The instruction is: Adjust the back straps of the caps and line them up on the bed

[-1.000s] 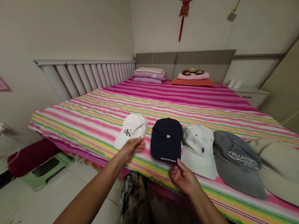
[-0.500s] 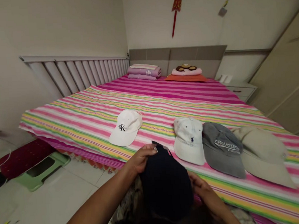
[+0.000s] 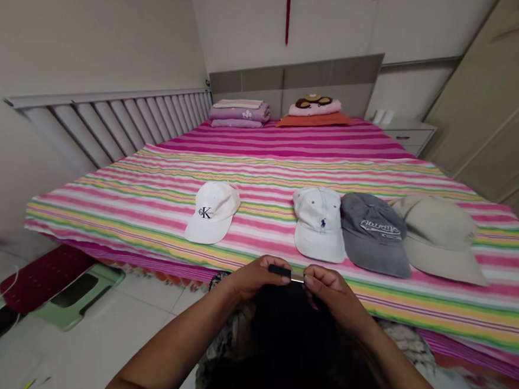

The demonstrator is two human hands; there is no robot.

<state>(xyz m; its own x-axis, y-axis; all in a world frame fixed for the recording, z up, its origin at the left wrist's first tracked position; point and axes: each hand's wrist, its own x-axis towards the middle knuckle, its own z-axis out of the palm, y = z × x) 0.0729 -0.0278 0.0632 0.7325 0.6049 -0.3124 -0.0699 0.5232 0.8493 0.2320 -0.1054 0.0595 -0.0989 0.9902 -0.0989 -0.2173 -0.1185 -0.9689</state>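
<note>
Close to my body, a dark navy cap [image 3: 281, 317] is held between both hands, its back strap [image 3: 279, 270] with a metal buckle [image 3: 297, 278] uppermost. My left hand [image 3: 264, 275] pinches the strap on one side of the buckle. On the other side, my right hand [image 3: 328, 287] grips the buckle end with thumb and fingers. Most of the cap's crown is lost in shadow. Beyond my hands on the bed lie a white cap with black letters [image 3: 214, 212], a pale cap with a small blue emblem [image 3: 318, 223], a grey cap [image 3: 373, 234] and a beige cap [image 3: 440, 235].
A striped sheet [image 3: 130, 197] covers the bed. Folded purple bedding [image 3: 240, 114] and an orange-and-pink pile [image 3: 314, 116] rest by the headboard [image 3: 335, 73]. A green stool [image 3: 78, 299] stands on the floor at left, and a nightstand [image 3: 409, 133] at the far right.
The navy cap was lifted off the bed, drawn toward my body and turned so its back strap faces up. My right hand moved from its brim to the strap; my left hand joined it.
</note>
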